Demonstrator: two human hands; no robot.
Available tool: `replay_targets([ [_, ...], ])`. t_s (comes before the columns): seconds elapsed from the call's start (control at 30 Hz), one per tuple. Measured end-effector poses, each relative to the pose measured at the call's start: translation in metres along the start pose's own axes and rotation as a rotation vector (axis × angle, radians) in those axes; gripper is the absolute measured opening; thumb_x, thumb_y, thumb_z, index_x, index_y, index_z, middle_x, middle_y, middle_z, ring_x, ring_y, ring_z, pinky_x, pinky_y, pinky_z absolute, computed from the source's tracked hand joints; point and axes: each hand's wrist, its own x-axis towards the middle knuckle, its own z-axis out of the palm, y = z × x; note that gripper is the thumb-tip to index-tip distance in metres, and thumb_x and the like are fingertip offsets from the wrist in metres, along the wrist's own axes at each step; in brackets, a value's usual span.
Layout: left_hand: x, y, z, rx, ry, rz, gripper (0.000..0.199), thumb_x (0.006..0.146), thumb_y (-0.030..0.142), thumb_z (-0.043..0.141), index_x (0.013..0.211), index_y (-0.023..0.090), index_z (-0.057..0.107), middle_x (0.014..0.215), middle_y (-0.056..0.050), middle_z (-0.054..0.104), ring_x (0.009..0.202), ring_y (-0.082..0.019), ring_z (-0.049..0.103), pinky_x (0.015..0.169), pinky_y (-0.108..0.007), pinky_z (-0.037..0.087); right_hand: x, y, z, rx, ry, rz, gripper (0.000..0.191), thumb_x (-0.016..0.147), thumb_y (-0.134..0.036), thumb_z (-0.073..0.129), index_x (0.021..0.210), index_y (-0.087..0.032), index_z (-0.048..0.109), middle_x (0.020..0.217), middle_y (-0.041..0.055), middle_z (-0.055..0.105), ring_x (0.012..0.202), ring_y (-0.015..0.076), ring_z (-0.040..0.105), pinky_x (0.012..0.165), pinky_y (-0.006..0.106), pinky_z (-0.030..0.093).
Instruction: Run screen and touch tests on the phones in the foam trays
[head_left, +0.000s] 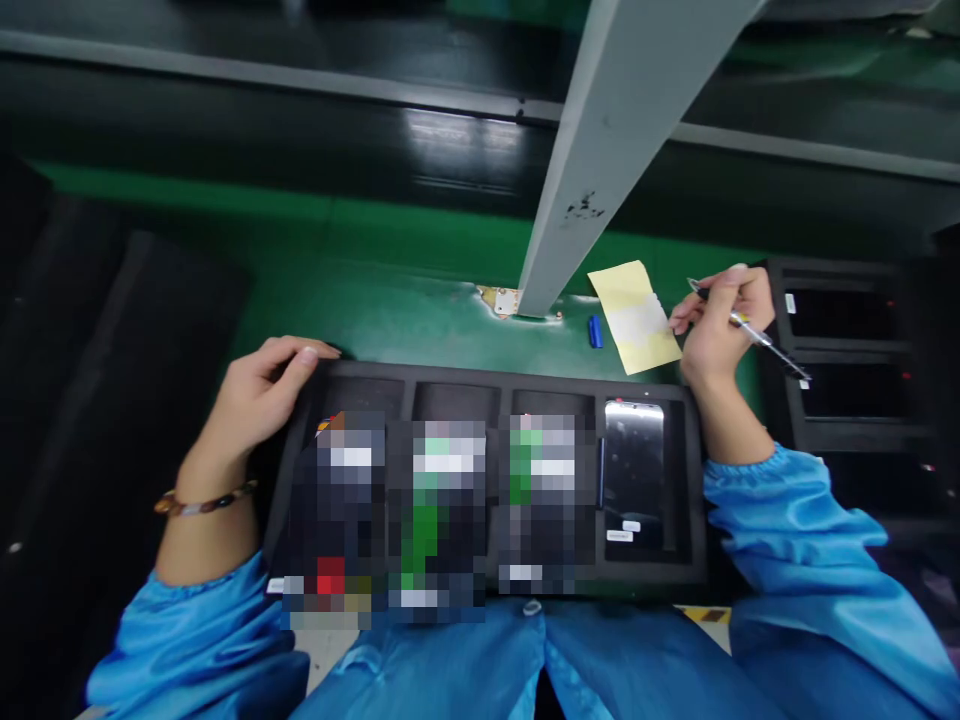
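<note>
Hand-held pen, yellow paper and four-compartment tray on a green work surface.
Slim clear-barrelled pen with dark grip (772, 350): grasped between thumb and fingers of the right hand (724, 320), point facing away from the body, a hold that seems to leave it ready for use. Yellow rectangular paper sheet (626, 320): flat beyond the tray, just beside that hand, presumably for easy reach. Small blue cylindrical cap (595, 331): beside the sheet, apparently set aside. Black rectangular tray, perhaps foam (409, 400): nearest the body; its compartments likely keep items apart. Glossy black rectangular panel (634, 470): in the rightmost compartment; other contents obscured. Left hand (262, 390): at the tray's far left corner, perhaps steadying it; whether it grips cannot be told.
</note>
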Motion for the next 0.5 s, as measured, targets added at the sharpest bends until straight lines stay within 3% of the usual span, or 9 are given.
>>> replay_targets([
  [0.07, -0.011, -0.003, -0.011, 0.026, -0.005, -0.033, 0.044, 0.105, 0.065, 0.055, 0.116, 0.031, 0.08, 0.122, -0.003, 0.081, 0.121, -0.028, 0.072, 0.11, -0.041, 0.052, -0.009, -0.002, 0.012, 0.037, 0.035, -0.013, 0.046, 0.105, -0.074, 0.054, 0.089, -0.031, 0.05, 0.064, -0.0033, 0.055, 0.05, 0.0178, 0.057, 0.047, 0.035, 0.045],
  [0.17, -0.029, -0.022, -0.036, 0.09, -0.037, -0.089, 0.058, 0.104, 0.073, 0.053, 0.139, 0.031, 0.073, 0.135, -0.002, 0.079, 0.126, -0.025, 0.073, 0.108, -0.037, 0.057, -0.018, -0.006, 0.027, 0.049, -0.029, -0.032, 0.043, 0.105, -0.072, 0.056, 0.096, -0.03, 0.053, 0.067, -0.0049, 0.062, 0.055, 0.0176, 0.064, 0.05, 0.032, 0.05],
  [0.27, -0.053, -0.052, -0.063, 0.124, -0.033, -0.098, 0.085, 0.097, 0.086, 0.055, 0.139, 0.015, 0.071, 0.127, -0.006, 0.082, 0.109, -0.022, 0.079, 0.092, -0.037, 0.065, -0.025, -0.011, 0.02, 0.009, -0.184, -0.078, 0.044, 0.102, -0.07, 0.063, 0.103, -0.026, 0.066, 0.089, 0.0021, 0.078, 0.084, 0.0218, 0.079, 0.078, 0.038, 0.064],
  [0.37, -0.093, -0.068, -0.079, 0.1, 0.025, -0.046, 0.08, 0.098, 0.08, 0.061, 0.136, 0.01, 0.07, 0.13, -0.009, 0.082, 0.107, -0.021, 0.08, 0.089, -0.039, 0.067, -0.038, -0.017, -0.014, -0.248, -0.457, -0.135, 0.04, 0.105, -0.063, 0.062, 0.116, -0.027, 0.076, 0.122, 0.0071, 0.081, 0.116, 0.028, 0.077, 0.107, 0.047, 0.06],
  [0.43, -0.127, -0.059, -0.07, 0.083, 0.168, 0.021, 0.069, 0.1, 0.072, 0.065, 0.136, 0.014, 0.07, 0.136, -0.009, 0.079, 0.111, -0.023, 0.079, 0.092, -0.043, 0.066, -0.054, -0.021, -0.044, -0.411, -0.598, -0.096, 0.041, 0.107, -0.059, 0.059, 0.132, -0.031, 0.075, 0.137, 0.0068, 0.078, 0.129, 0.0316, 0.073, 0.116, 0.053, 0.056],
  [0.5, -0.164, -0.032, -0.043, 0.115, 0.554, 0.158, 0.073, 0.094, 0.08, 0.066, 0.128, 0.016, 0.072, 0.132, -0.008, 0.078, 0.113, -0.027, 0.077, 0.097, -0.052, 0.063, -0.075, -0.023, -0.07, -0.47, -0.643, -0.045, 0.046, 0.108, -0.058, 0.057, 0.144, -0.032, 0.07, 0.151, 0.007, 0.071, 0.144, 0.0346, 0.065, 0.124, 0.059, 0.051],
])
